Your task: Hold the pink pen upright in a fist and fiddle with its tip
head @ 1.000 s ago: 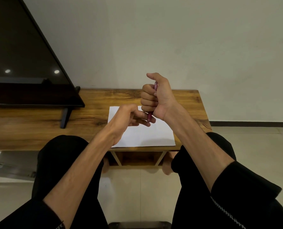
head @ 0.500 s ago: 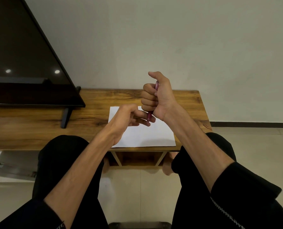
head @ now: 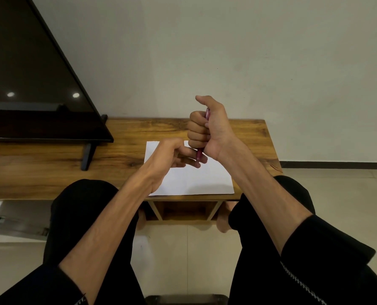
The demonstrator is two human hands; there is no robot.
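Pen (head: 199, 154) in right hand (head: 207, 130) above paper (head: 196, 179)

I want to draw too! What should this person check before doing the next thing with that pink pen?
1. Right hand grips the pink pen firmly: ok.
2. Left hand fingers pinch the pen's lower end: ok.
3. Pen cap off: cannot tell, fingers hide the tip.
4. White paper lies flat on the wooden table: ok.
5. Paper clear of the TV stand: ok.
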